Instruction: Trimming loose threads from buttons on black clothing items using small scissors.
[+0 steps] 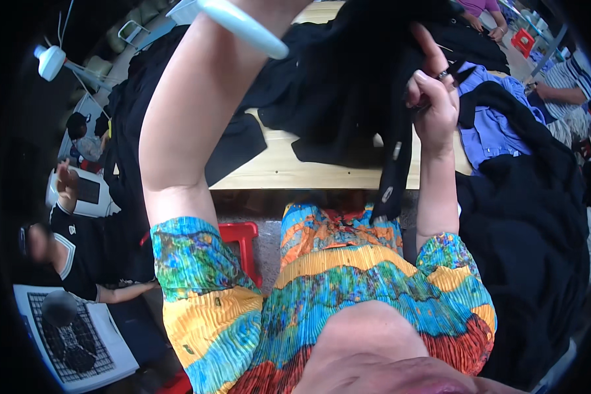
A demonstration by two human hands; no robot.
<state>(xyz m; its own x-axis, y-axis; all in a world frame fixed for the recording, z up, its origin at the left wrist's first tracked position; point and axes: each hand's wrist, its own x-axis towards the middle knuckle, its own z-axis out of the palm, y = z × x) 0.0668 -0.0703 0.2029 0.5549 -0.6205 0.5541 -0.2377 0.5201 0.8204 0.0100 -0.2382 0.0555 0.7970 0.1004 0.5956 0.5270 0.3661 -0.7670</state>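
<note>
Above a wooden table [276, 161], the right hand [435, 105] curls against black cloth [348, 79], grip unclear, with left hand out of view.

A narrow bare strip of pale wooden tabletop [279, 164] runs along the near edge, giving a low way in from the front between the raised left arm [194, 111] and the right hand [437, 108]. Farther in, a bunched black garment [354, 79] blocks the middle; a dark strip [394, 174] dangles over the near edge. Blue clothes [489, 128] and a black cloth heap [512, 249] crowd the right side.
</note>
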